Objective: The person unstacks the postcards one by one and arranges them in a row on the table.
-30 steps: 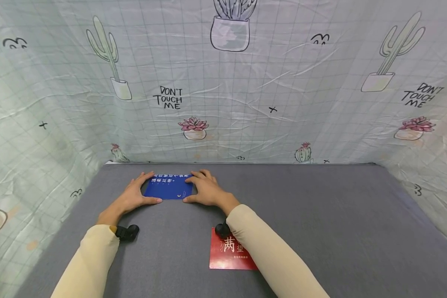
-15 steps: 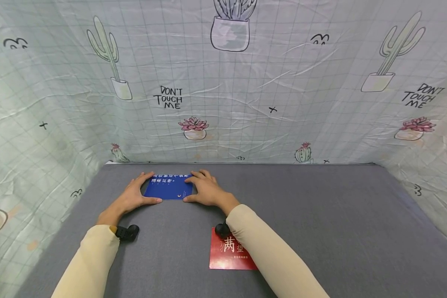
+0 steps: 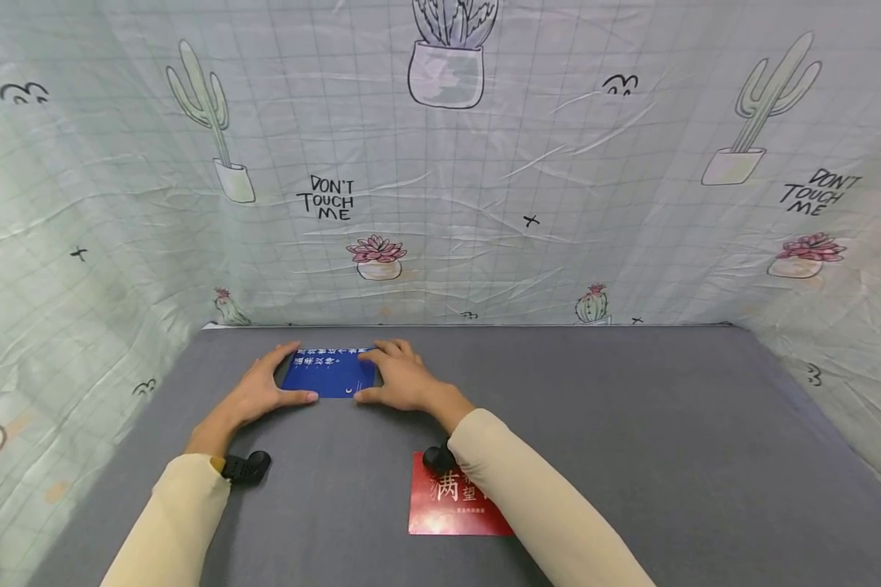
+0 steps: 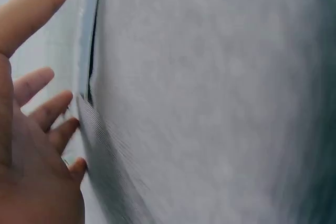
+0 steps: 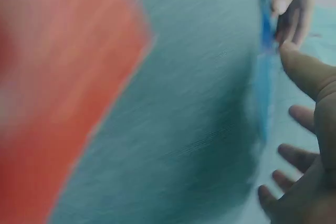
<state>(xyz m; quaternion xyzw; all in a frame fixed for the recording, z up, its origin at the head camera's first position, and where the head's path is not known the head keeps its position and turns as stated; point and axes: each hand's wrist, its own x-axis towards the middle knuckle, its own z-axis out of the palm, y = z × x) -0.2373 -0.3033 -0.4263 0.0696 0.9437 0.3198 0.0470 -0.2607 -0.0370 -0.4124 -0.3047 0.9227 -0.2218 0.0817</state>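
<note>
A flat blue card (image 3: pixel 328 381) with white Chinese characters and a small crescent lies near the table's far edge. My left hand (image 3: pixel 257 391) holds its left end, thumb at the near edge and fingers reaching to the far corner. At the right end my right hand (image 3: pixel 404 381) holds it likewise, its thumb by the near edge and its fingers overlapping the far right part. The right wrist view has the card as a thin blue strip (image 5: pixel 266 30), with the right thumb close to it and the left hand (image 5: pixel 290 3) beyond.
A red printed card (image 3: pixel 448 514) lies on the grey table (image 3: pixel 595 448) partly under the right forearm; it shows blurred in the right wrist view. Patterned cloth (image 3: pixel 470 196) rises behind the table and along both sides. Each wrist wears a black camera.
The whole head view has shifted slightly, mostly to the left and down. Hands and blue card keep nearly the same places on the table.
</note>
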